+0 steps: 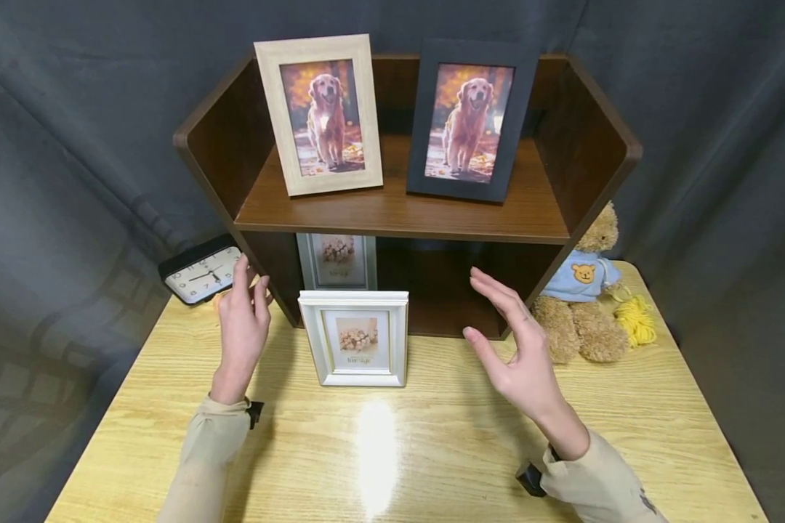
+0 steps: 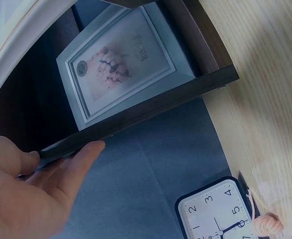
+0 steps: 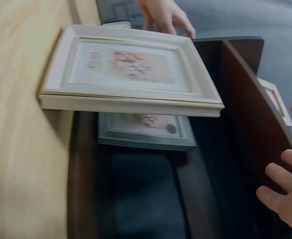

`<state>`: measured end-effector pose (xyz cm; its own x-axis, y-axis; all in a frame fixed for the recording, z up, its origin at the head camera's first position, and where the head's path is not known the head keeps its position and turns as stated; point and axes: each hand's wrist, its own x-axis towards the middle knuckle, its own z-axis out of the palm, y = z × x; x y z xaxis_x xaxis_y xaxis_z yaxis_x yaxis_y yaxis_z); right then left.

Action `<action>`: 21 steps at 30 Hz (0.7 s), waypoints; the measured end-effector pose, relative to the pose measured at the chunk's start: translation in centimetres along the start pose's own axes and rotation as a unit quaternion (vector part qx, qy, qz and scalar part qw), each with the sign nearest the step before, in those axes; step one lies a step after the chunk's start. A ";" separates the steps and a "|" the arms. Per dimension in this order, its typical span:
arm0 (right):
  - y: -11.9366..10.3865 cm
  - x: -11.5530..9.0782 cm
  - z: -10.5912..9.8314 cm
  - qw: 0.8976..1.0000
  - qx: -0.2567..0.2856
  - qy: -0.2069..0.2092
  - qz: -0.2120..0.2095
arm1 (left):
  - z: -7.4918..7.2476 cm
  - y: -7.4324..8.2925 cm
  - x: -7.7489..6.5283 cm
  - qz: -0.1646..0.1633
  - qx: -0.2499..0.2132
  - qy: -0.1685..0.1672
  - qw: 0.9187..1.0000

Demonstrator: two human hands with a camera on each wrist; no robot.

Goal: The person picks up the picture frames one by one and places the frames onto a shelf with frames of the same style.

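My left hand (image 1: 243, 327) is at the left side of a dark brown wooden shelf (image 1: 399, 218), thumb and fairly straight fingers (image 2: 88, 152) right at the side panel's front edge. In the head view, my right hand (image 1: 523, 356) hovers before the shelf's lower right opening, fingers spread and holding nothing. A white photo frame (image 1: 397, 341) with a flower picture stands on the table in front of the shelf. Behind it, a grey-blue frame (image 2: 121, 69) leans inside the lower compartment. On the upper board stand a cream frame (image 1: 275, 109) and a black frame (image 1: 520, 116), both with dog pictures.
A black-rimmed clock (image 1: 203, 274) stands left of the shelf, beside a small peach-coloured yarn bundle (image 2: 267, 225). To the right sit a teddy bear (image 1: 576, 283) in a blue shirt and some yellow yarn (image 1: 636, 319). Dark curtains (image 1: 713, 181) surround the wooden table (image 1: 314, 465).
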<state>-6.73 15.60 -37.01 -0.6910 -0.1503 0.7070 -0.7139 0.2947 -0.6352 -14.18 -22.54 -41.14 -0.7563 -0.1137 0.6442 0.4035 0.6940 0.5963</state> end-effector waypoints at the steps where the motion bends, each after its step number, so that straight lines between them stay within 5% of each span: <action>1: 0.2 -0.3 0.1 1.000 -0.004 -0.007 0.004 | 0.0 0.0 0.0 0.000 0.001 0.000 1.000; 9: 1.5 -2.1 1.3 0.996 -0.014 -0.075 0.039 | -0.1 0.0 0.0 -0.005 0.001 -0.001 1.000; 21: 3.7 -4.4 4.0 0.983 0.069 -0.158 0.055 | -0.1 0.0 0.0 -0.011 -0.011 0.001 1.000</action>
<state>-6.75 13.60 -43.69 -0.7497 -0.4175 0.5135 -0.6267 0.1984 -0.7536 -14.11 -22.60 -41.10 -0.7634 -0.1302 0.6327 0.3991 0.6751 0.6204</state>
